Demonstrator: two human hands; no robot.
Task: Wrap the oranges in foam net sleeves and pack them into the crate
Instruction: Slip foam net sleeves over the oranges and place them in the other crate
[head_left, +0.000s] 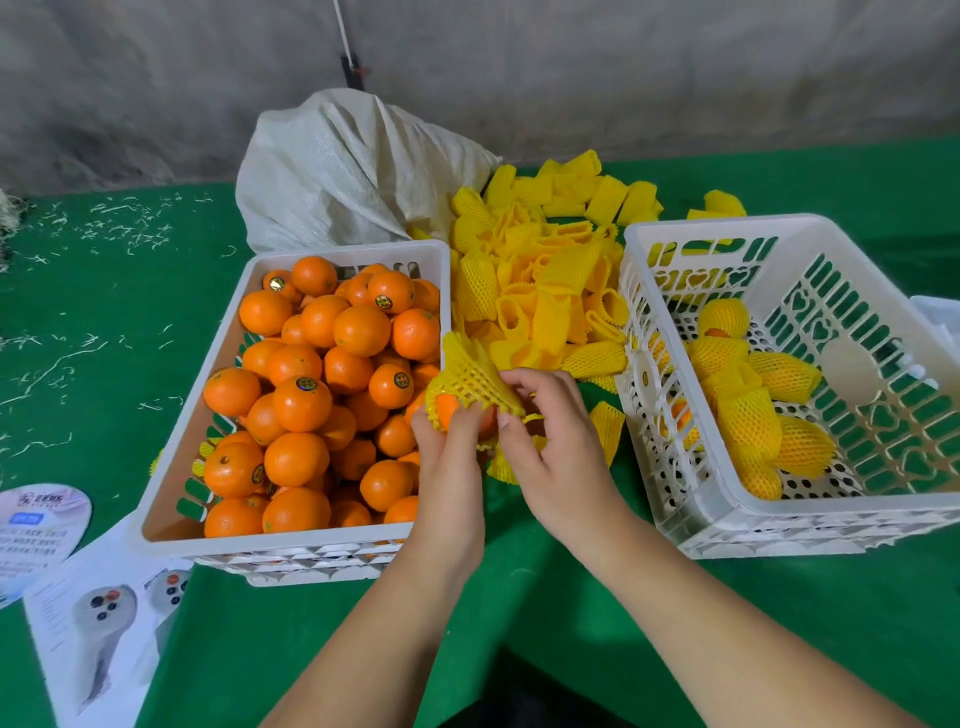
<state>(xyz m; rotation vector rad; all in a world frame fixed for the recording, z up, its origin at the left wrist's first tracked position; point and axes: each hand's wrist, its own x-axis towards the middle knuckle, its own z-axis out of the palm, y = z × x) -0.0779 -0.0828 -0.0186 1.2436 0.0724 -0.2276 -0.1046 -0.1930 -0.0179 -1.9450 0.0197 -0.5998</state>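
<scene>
Between the two crates, over green cloth (571, 597): left hand (449, 462) gripping an orange (448, 408) from below, right hand (553, 447) pinching the yellow sleeve (470, 376) stretched partway over that orange. Hands close together, both clamped on the same bundle. Left crate (291, 540) heaped with bare oranges (306, 400). Right crate (769, 519) holding several wrapped oranges (753, 415). Loose sleeves (545, 280) piled behind, just beside a white sack (337, 171). Printed sheets (98, 623) at lower left.
</scene>
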